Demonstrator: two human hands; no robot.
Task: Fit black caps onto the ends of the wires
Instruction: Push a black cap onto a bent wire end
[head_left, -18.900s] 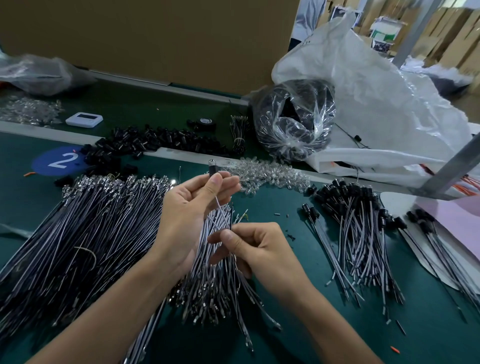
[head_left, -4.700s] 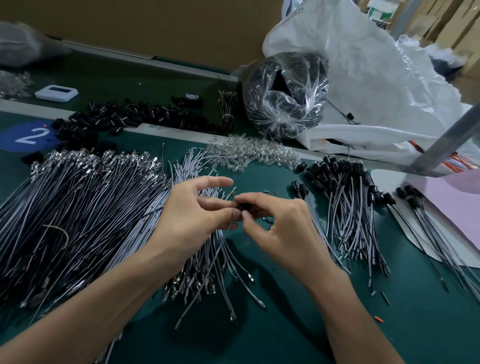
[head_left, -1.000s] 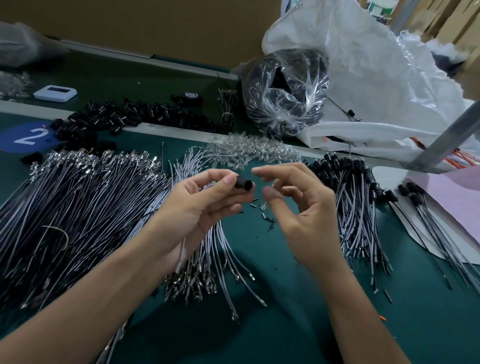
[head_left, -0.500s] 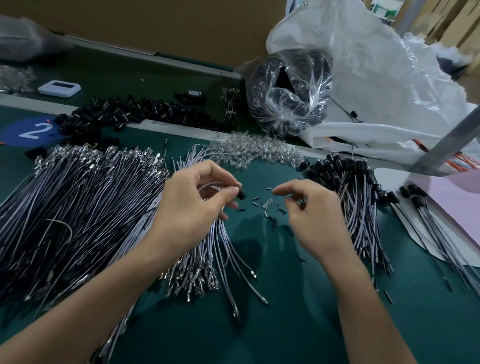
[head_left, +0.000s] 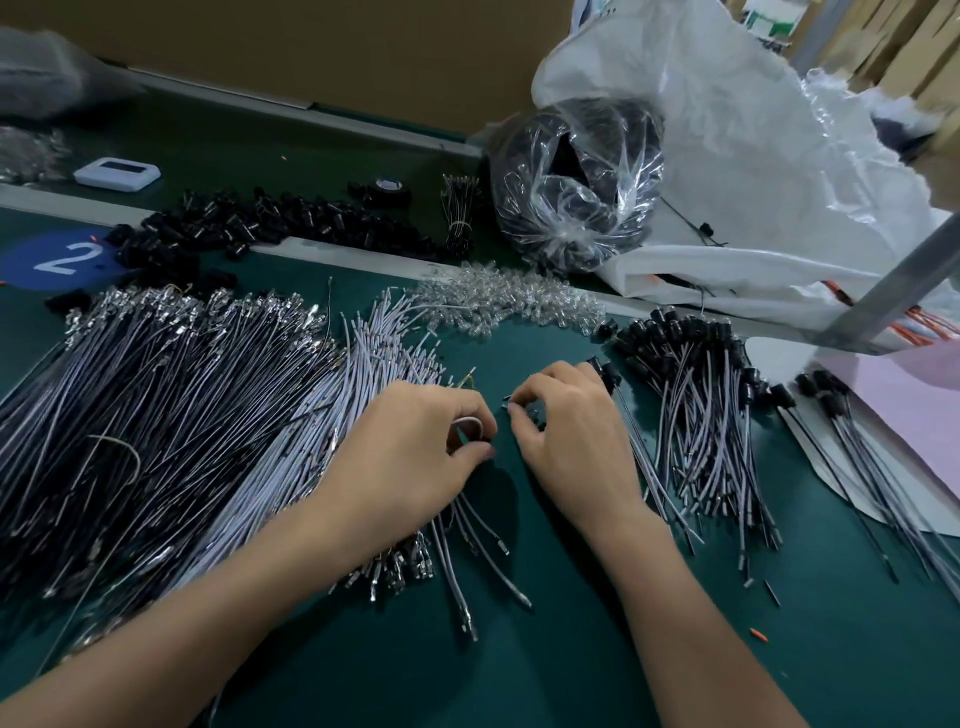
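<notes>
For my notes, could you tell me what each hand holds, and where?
The left hand pinches a white wire by its looped part; whether the right hand holds anything cannot be told.

1. A dark green table (head_left: 571, 649) fills most of the frame, from the bottom edge up to the upper left.
2. A pale strip (head_left: 31, 201) crosses it from the left edge toward the right.
3. A plain brown wall (head_left: 311, 47) runs along the top, behind the table.
4. A slanted grey metal post (head_left: 893, 280) stands at the right edge.
5. Blurred cardboard boxes (head_left: 883, 47) fill the upper right corner.
6. The light is soft and even.
</notes>
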